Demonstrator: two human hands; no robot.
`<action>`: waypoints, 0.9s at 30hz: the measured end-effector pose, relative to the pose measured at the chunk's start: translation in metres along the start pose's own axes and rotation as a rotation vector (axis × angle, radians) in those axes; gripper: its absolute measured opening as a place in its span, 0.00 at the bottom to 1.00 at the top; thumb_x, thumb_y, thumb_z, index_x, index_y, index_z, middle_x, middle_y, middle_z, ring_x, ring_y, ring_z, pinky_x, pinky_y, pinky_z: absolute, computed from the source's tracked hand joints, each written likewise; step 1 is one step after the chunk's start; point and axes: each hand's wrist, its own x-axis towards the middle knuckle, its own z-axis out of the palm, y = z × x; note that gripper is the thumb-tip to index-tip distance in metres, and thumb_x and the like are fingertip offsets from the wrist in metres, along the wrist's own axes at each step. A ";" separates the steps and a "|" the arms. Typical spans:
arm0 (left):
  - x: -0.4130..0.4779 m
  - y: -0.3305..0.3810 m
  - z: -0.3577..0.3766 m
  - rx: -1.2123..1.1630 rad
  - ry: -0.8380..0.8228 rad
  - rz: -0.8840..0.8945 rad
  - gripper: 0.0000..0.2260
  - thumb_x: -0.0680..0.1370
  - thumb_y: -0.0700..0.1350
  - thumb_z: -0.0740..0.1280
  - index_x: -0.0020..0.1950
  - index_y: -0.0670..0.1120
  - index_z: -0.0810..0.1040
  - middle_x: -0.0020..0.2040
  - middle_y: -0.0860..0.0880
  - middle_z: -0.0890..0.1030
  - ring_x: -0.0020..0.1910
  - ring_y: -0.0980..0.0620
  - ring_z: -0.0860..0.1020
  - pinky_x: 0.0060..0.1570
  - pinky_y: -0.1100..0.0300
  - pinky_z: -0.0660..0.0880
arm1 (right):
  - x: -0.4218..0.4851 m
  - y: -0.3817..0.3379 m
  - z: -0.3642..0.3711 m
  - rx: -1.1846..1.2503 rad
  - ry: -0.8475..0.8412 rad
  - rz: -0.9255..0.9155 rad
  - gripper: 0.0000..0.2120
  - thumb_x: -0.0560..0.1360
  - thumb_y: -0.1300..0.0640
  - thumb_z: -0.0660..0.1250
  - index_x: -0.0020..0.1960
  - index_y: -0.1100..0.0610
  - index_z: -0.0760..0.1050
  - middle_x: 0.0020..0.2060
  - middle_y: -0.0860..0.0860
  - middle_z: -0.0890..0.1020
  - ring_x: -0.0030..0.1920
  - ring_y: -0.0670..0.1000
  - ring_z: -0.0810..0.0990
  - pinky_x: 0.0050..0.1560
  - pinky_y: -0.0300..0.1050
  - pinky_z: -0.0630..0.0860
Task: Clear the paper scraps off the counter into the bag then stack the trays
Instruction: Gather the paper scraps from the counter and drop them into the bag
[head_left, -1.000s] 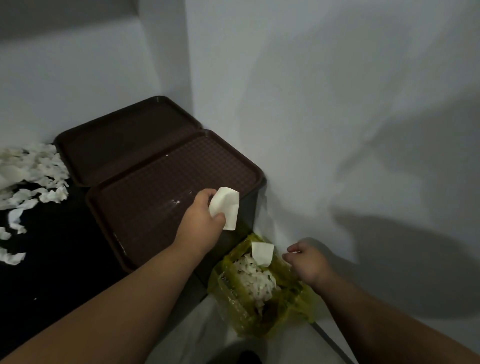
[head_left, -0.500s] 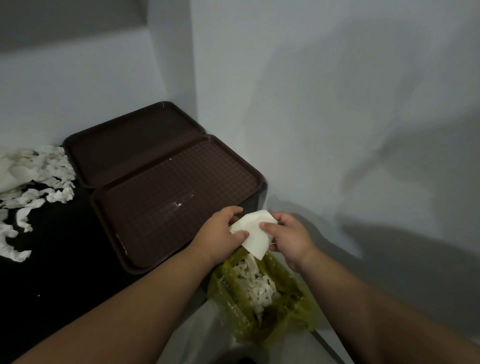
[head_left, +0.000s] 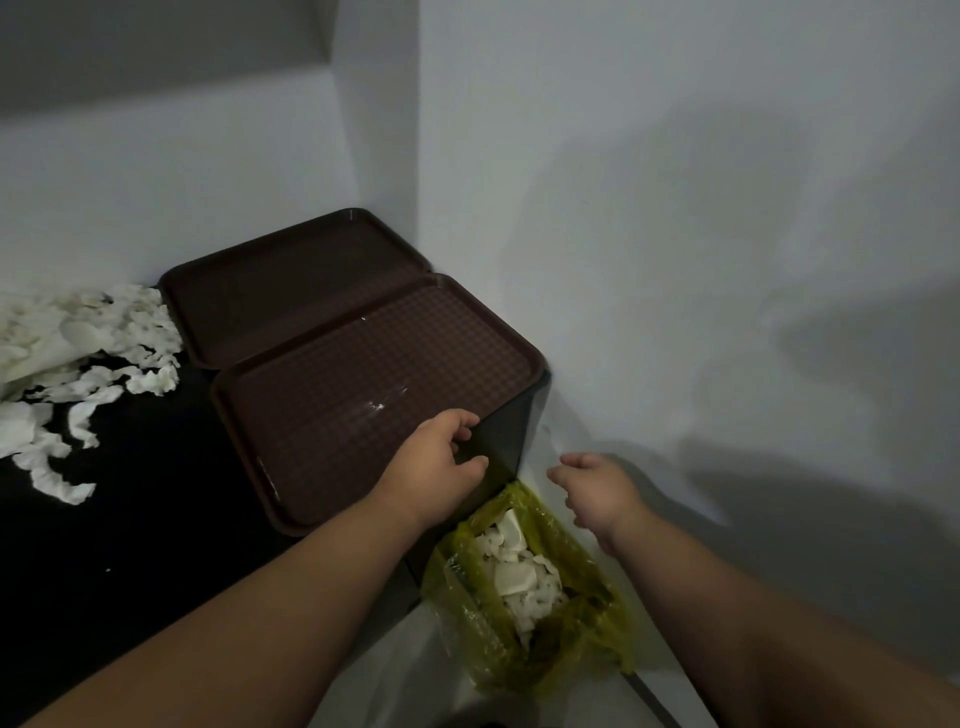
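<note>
Two dark brown trays lie side by side on the black counter (head_left: 130, 519): the near tray (head_left: 332, 405) and the far tray (head_left: 291, 291) by the wall. A heap of white paper scraps (head_left: 78, 353) covers the counter's left side. A yellow-green bag (head_left: 582, 613) hangs open below the counter's right end, with white scraps (head_left: 519, 566) inside. My left hand (head_left: 436, 473) hovers over the near tray's right corner, fingers apart, empty. My right hand (head_left: 597, 493) is above the bag's far edge, fingers apart, empty.
White walls close in behind the trays and on the right. The counter ends at its dark side panel (head_left: 509, 431) just right of the near tray. A pale floor (head_left: 374, 675) shows below around the bag.
A white paper piece held between both hands half a second ago is gone from them and lies in the bag. Both hands have opened and drawn apart.
</note>
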 end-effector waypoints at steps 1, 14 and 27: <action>-0.001 0.000 -0.002 -0.008 0.009 0.007 0.22 0.78 0.48 0.72 0.71 0.56 0.72 0.63 0.55 0.75 0.61 0.58 0.74 0.62 0.58 0.75 | -0.003 -0.007 0.003 0.014 0.004 -0.025 0.20 0.77 0.53 0.70 0.67 0.54 0.76 0.58 0.53 0.81 0.58 0.56 0.79 0.65 0.56 0.76; -0.040 -0.080 -0.109 -0.109 0.190 -0.041 0.14 0.77 0.48 0.72 0.61 0.60 0.76 0.54 0.58 0.77 0.53 0.60 0.77 0.55 0.61 0.77 | -0.065 -0.092 0.120 0.042 -0.052 -0.264 0.04 0.78 0.55 0.69 0.52 0.49 0.80 0.46 0.51 0.84 0.45 0.50 0.83 0.42 0.44 0.77; -0.146 -0.245 -0.267 -0.041 0.414 -0.385 0.17 0.77 0.47 0.72 0.66 0.54 0.76 0.54 0.56 0.77 0.50 0.58 0.77 0.54 0.60 0.77 | -0.129 -0.138 0.319 -0.125 -0.353 -0.340 0.11 0.80 0.55 0.67 0.61 0.48 0.77 0.50 0.48 0.81 0.50 0.48 0.80 0.54 0.47 0.79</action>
